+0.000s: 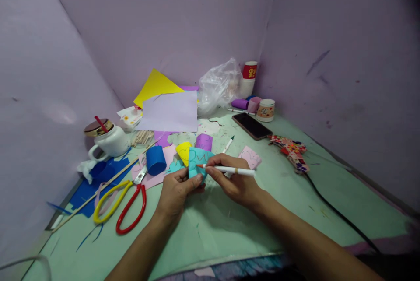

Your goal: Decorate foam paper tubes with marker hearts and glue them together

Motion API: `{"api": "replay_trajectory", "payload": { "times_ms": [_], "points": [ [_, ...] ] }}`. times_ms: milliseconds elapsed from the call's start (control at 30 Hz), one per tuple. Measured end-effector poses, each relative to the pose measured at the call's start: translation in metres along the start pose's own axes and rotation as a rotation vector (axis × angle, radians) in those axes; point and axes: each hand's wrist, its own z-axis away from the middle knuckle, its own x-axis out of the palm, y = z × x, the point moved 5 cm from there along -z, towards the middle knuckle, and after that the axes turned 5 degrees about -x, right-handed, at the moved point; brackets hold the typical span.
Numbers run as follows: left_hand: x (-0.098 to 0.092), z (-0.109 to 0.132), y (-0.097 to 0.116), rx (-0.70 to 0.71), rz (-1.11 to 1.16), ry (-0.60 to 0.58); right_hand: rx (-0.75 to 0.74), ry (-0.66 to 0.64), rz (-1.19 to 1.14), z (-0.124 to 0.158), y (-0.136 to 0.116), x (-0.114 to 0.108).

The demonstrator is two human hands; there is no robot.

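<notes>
My left hand pinches the lower edge of a teal paper cone at the middle of the green table. My right hand grips a white marker with a red tip. The tip touches the teal paper, which bears drawn lines. A yellow paper piece and a purple paper roll lie just behind the teal piece. A blue paper roll stands to the left.
Scissors with red and yellow handles lie at the left front. A white mug stands at the left wall. Paper sheets, a plastic bag, cups, a phone and a patterned glue gun with a black cord sit behind.
</notes>
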Motion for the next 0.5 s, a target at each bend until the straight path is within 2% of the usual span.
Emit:
{"api": "replay_trajectory", "payload": {
  "times_ms": [167, 300, 500],
  "points": [
    [0.0, 0.001, 0.003, 0.023, 0.001, 0.013, 0.127, -0.007, -0.067, 0.002, 0.007, -0.004],
    [0.001, 0.001, 0.004, 0.024, 0.018, 0.015, 0.145, 0.058, -0.045, 0.0, 0.01, -0.01],
    [0.0, 0.0, 0.003, 0.018, 0.042, 0.006, 0.173, 0.056, -0.021, -0.001, 0.013, -0.012]
  ]
}}
